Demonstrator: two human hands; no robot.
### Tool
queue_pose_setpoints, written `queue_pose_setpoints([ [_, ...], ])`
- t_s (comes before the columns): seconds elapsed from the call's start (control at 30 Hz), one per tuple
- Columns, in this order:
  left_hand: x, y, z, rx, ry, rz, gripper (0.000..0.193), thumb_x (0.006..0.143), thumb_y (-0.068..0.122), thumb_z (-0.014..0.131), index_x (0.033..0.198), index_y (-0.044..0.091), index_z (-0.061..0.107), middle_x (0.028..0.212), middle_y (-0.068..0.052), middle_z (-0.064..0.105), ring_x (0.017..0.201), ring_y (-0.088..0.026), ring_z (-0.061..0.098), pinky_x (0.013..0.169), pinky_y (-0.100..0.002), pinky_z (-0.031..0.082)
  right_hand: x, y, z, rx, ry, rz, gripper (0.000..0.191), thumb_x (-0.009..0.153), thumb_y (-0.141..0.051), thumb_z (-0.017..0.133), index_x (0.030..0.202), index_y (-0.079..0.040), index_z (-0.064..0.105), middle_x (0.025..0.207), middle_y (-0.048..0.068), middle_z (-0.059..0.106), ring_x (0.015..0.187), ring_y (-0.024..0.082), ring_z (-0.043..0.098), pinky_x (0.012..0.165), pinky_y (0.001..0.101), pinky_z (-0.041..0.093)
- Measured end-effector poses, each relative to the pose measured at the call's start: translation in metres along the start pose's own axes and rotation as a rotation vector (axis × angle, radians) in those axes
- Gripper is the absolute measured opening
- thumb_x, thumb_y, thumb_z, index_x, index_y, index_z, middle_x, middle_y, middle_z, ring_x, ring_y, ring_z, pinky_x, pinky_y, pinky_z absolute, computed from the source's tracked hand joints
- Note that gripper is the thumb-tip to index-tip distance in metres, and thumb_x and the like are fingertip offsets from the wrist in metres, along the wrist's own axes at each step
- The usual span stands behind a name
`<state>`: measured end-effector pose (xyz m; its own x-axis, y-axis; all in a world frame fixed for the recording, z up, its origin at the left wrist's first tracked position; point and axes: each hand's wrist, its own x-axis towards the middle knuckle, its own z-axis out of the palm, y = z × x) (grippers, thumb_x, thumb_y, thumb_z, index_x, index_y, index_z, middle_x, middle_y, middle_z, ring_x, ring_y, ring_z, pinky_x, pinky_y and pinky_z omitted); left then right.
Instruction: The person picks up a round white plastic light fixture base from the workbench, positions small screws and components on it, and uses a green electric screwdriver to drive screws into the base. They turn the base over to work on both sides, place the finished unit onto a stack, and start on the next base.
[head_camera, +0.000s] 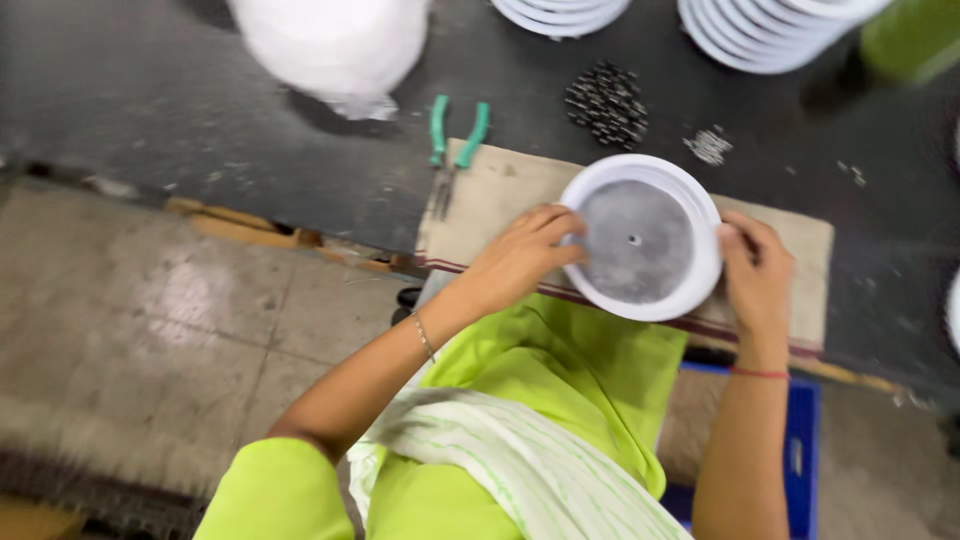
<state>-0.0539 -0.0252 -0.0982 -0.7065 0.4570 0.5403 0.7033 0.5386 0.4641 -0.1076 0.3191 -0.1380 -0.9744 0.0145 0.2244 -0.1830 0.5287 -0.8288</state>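
The left hand (520, 258) lies on the near-left rim of a round white dish (640, 237), fingers curled over the edge and reaching a little onto its grey inner disc (636, 240). The right hand (757, 272) grips the opposite, right rim, thumb and fingers pinching the white edge. Both hands are closed on the dish, one on each side, so it sits squarely between them and neither hand is clearly nearer. It is circular and has no long axis; a small hole marks the centre of the grey disc. The dish looks slightly tipped, its open face turned up and toward the person.

Below it lies a beige cloth mat (500, 195) with a dark stripe along its near edge, spread on the dark worktop (250, 130). Just left of the dish, on the mat's far-left corner, rest green-handled pliers (452, 150), closer to the left hand. Beyond the dish sits a pile of small dark screws (607, 103), with a smaller scatter of pale bits (708, 146) to its right. Stacks of white discs (765, 30) stand at the worktop's far edge.
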Motion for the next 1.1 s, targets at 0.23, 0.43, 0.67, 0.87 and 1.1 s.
queue_pose_setpoints([
  [0.23, 0.018, -0.094, -0.056, 0.334, 0.412, -0.165, 0.040, 0.084, -0.007, 0.061, 0.120, 0.010, 0.067, 0.131, -0.008, 0.065, 0.133, -0.032, 0.058, 0.116, -0.045, 0.045, 0.002, 0.029, 0.003, 0.541, 0.171, 0.122, 0.012, 0.114, -0.013, 0.063, 0.116, -0.001, 0.066, 0.113, 0.008, 0.071, 0.093, 0.010, 0.064, 0.084, 0.0242, 0.058],
  [0.43, 0.033, -0.197, -0.119, 0.729, 0.498, -0.553, 0.041, 0.073, 0.020, 0.091, 0.103, 0.001, 0.070, 0.116, -0.021, 0.062, 0.117, -0.042, 0.052, 0.098, -0.052, 0.039, -0.004, 0.034, 0.002, 0.574, 0.183, 0.106, 0.011, 0.115, -0.011, 0.064, 0.114, 0.000, 0.065, 0.113, 0.009, 0.070, 0.093, 0.010, 0.064, 0.084, 0.0251, 0.059],
  [0.67, 0.029, -0.150, -0.115, 0.687, 0.520, -0.314, 0.022, 0.079, 0.008, 0.087, 0.091, 0.005, 0.069, 0.138, -0.015, 0.058, 0.136, -0.037, 0.046, 0.113, -0.050, 0.033, -0.009, 0.007, 0.002, 0.657, 0.226, 0.146, 0.009, 0.113, -0.010, 0.061, 0.112, -0.002, 0.065, 0.111, 0.008, 0.071, 0.090, 0.009, 0.065, 0.080, 0.0249, 0.060],
  [0.87, -0.008, -0.027, -0.107, 0.526, 0.378, -0.258, 0.010, 0.091, 0.013, 0.082, 0.095, 0.009, 0.074, 0.134, -0.007, 0.065, 0.141, -0.032, 0.048, 0.116, -0.051, 0.031, -0.036, -0.054, 0.015, 0.337, 0.166, 0.038, 0.010, 0.115, -0.009, 0.059, 0.115, 0.000, 0.065, 0.107, 0.009, 0.071, 0.078, 0.008, 0.059, 0.070, 0.0230, 0.051],
  [1.1, -0.044, 0.048, -0.096, 0.403, 0.193, -0.151, 0.010, 0.090, 0.012, 0.071, 0.098, 0.013, 0.078, 0.125, 0.002, 0.070, 0.134, -0.025, 0.055, 0.113, -0.048, 0.033, -0.051, -0.112, 0.061, 0.534, -0.217, 0.123, 0.026, 0.108, -0.015, 0.053, 0.130, -0.001, 0.060, 0.113, 0.009, 0.071, 0.085, 0.009, 0.067, 0.074, 0.0243, 0.058],
])
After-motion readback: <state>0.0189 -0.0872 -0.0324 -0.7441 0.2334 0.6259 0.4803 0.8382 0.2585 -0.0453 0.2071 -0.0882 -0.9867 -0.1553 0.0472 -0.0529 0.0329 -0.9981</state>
